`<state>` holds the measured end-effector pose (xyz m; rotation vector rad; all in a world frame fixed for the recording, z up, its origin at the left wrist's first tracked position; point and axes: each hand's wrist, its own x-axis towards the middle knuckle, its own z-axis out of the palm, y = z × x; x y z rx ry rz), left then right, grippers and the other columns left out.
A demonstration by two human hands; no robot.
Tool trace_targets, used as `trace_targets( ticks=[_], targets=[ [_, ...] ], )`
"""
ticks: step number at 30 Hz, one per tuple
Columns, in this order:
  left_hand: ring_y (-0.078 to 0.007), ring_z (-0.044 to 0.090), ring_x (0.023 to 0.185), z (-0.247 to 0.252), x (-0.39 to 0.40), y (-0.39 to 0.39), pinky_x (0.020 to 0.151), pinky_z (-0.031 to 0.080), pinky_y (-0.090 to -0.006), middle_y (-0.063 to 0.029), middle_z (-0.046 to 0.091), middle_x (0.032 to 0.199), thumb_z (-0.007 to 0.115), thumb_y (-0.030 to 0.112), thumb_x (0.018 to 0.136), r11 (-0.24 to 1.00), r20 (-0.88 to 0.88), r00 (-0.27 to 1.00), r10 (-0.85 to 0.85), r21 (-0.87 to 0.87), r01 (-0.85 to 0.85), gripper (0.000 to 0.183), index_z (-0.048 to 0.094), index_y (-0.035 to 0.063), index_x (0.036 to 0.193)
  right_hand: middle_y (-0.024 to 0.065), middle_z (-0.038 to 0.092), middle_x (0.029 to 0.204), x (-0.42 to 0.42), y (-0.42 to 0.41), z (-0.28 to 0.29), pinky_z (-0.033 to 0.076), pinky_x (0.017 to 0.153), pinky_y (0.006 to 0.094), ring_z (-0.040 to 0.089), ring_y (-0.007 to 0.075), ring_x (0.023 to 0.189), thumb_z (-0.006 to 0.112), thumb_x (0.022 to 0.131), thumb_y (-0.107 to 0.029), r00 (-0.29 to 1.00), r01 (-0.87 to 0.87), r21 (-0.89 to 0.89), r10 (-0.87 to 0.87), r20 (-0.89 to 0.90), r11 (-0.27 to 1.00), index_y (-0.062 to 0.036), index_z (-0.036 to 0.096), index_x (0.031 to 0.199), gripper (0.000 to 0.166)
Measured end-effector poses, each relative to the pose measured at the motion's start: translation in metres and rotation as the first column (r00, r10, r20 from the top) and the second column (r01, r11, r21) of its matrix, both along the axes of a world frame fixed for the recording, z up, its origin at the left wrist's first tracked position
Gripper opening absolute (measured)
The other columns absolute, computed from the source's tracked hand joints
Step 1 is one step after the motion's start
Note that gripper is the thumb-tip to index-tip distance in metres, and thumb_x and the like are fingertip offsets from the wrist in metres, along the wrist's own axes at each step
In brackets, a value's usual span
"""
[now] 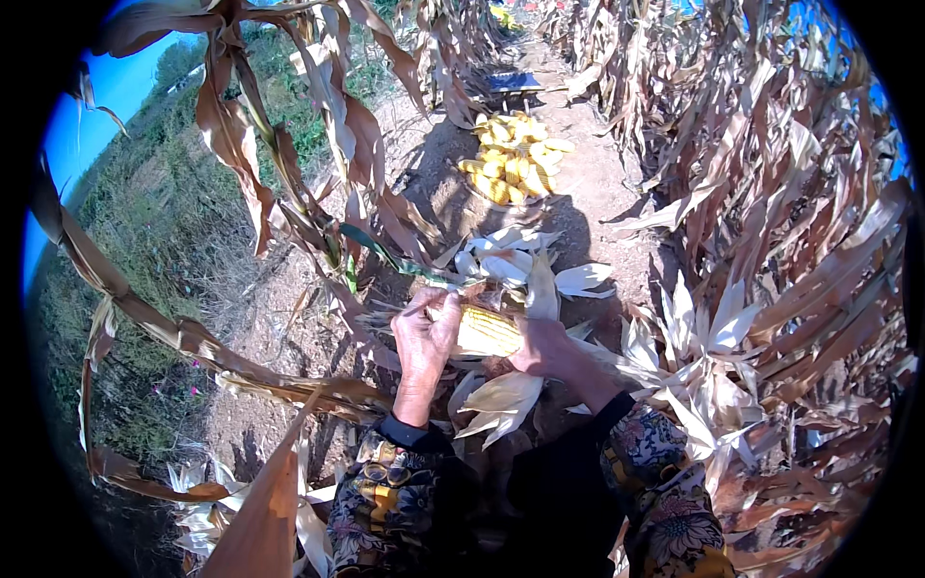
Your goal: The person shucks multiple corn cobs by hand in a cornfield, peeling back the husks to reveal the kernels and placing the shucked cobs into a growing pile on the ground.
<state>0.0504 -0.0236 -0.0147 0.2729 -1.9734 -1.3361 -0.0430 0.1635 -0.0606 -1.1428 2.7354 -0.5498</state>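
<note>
Between my two hands lies a yellow ear of corn (488, 331), its kernels bare along the middle. My left hand (428, 334) grips the tip end, with brown silk and bits of husk around the fingers. The other end is in my right hand (543, 348), fingers wrapped about the base. Pale husk leaves (502, 403) hang below the ear, and another husk leaf (542, 289) stands up by my right hand. What exactly my left fingers pinch is partly hidden.
Ahead on the dirt path lies a heap of husked corn ears (514, 159), with a dark flat object (514, 82) behind it. Dry corn stalks (780, 180) crowd the right side. A bent stalk (173, 332) arches across the left. Loose husks (506, 261) lie just beyond my hands.
</note>
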Motion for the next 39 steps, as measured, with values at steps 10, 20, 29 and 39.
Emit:
trace_targets(
  ticks=[10,20,29,39],
  targets=[
    [-0.0356,0.063,0.096,-0.02,0.007,-0.001,0.085,0.048,-0.0457,-0.0161,0.067,0.097,0.075,0.054,0.067,0.643,0.704,0.646,-0.296,-0.353,0.679,0.07,0.059,0.0085,0.117,0.0136,0.065,0.076,0.014,0.018,0.011,0.051,0.065,0.0429,0.065,0.0312,0.069,0.068,0.064,-0.015,0.929,-0.062,0.135,0.107,-0.354,0.989,-0.0033,0.06,0.091,0.031],
    [-0.0327,0.061,0.103,-0.025,0.006,0.026,0.09,0.048,-0.0405,-0.0172,0.065,0.107,0.075,0.046,0.066,0.874,0.717,0.657,-0.234,-0.141,0.465,0.07,0.056,0.0078,0.121,0.0109,0.067,0.081,-0.009,0.01,0.006,0.051,0.062,0.0411,0.066,0.0278,0.074,0.065,0.066,-0.014,0.889,0.107,0.025,-0.084,-0.45,0.994,-0.0068,0.06,0.097,0.032],
    [-0.0344,0.063,0.099,-0.034,-0.015,0.061,0.085,0.05,-0.0425,-0.0157,0.066,0.104,0.076,0.047,0.065,0.927,0.621,0.752,-0.22,-0.107,0.36,0.067,0.056,0.008,0.115,0.0105,0.067,0.081,-0.018,0.031,0.012,0.051,0.059,0.0399,0.067,0.0274,0.072,0.06,0.067,-0.01,0.824,0.155,-0.167,-0.221,-0.522,0.974,-0.0082,0.063,0.087,0.021],
    [-0.0324,0.065,0.096,-0.039,-0.012,0.045,0.084,0.051,-0.0404,-0.0158,0.067,0.103,0.075,0.046,0.065,0.873,0.55,0.805,-0.222,-0.256,0.416,0.064,0.059,0.0081,0.114,0.0137,0.067,0.074,-0.016,0.037,0.006,0.052,0.063,0.041,0.067,0.0305,0.072,0.062,0.067,-0.015,0.915,0.107,-0.062,-0.123,-0.384,0.992,-0.0051,0.068,0.085,0.022]
  ],
)
